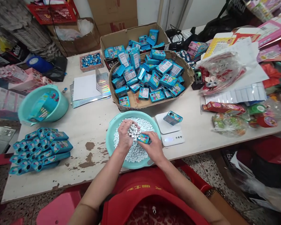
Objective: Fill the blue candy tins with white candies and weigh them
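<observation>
Cupped over a turquoise basin (110,147), my left hand (125,132) holds a heap of white candies (134,130). My right hand (154,147) grips a small blue candy box (143,138), tilted against the edge of that heap. Many more loose white candies (137,154) fill the basin below both hands. Just right of the basin is a white scale (170,135), with another blue box (173,118) on its plate.
Behind the basin, a cardboard carton (152,106) holds many blue boxes, with a second carton (131,32) behind it. Stacked blue boxes (41,150) lie at left, below a turquoise bucket (43,114). Paper sheets (85,86) and bagged goods (224,125) also occupy the table.
</observation>
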Demonstrator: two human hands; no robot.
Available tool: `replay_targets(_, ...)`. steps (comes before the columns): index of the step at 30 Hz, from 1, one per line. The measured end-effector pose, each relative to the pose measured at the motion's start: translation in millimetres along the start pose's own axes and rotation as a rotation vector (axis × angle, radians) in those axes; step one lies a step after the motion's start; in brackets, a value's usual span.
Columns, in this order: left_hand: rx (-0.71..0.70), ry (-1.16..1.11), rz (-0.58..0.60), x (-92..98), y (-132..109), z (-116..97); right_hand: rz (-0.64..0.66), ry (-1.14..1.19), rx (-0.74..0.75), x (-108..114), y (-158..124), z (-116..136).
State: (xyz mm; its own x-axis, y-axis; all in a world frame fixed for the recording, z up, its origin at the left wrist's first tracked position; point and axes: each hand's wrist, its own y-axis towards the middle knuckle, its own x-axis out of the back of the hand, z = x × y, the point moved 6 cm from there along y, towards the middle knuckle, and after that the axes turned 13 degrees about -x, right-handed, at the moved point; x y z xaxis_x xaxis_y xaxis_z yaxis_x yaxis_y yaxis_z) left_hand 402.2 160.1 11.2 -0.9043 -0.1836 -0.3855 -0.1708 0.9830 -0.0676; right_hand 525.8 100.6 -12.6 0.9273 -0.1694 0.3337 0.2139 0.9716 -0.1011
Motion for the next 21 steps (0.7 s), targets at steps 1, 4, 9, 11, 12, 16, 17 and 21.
replay_targets(1, -0.016, 0.008, -0.020, 1.1, 0.7, -0.3, -0.004, -0.023, -0.004, 0.2, 0.3, 2.0)
replay_targets(4, -0.060, 0.043, -0.068, 3.1, 3.0, -4.0, -0.018, -0.063, 0.001, 3.5, 0.0, 7.5)
replay_targets(9, -0.041, 0.079, -0.052, -1.3, 3.2, -7.6, -0.001, -0.077, -0.013, 7.2, 2.9, 10.9)
replay_targets(11, -0.047, 0.084, -0.041, -3.5, 2.9, -8.8, 0.011, -0.058, -0.025, 8.2, 5.5, 11.1)
replay_targets(12, -0.049, 0.089, -0.031, -4.8, 2.8, -9.2, 0.013, -0.051, -0.030, 8.8, 6.8, 11.2)
replay_targets(16, -0.072, 0.119, -0.005, -8.5, 2.7, -11.4, 0.025, -0.036, -0.045, 9.4, 9.6, 12.5)
replay_targets(17, -0.086, 0.125, -0.006, -8.6, 2.7, -12.3, 0.030, -0.037, -0.044, 9.1, 9.7, 13.3)
replay_targets(21, -0.122, 0.129, 0.015, -9.8, 1.6, -13.9, 0.038, -0.042, -0.052, 8.5, 9.9, 16.2)
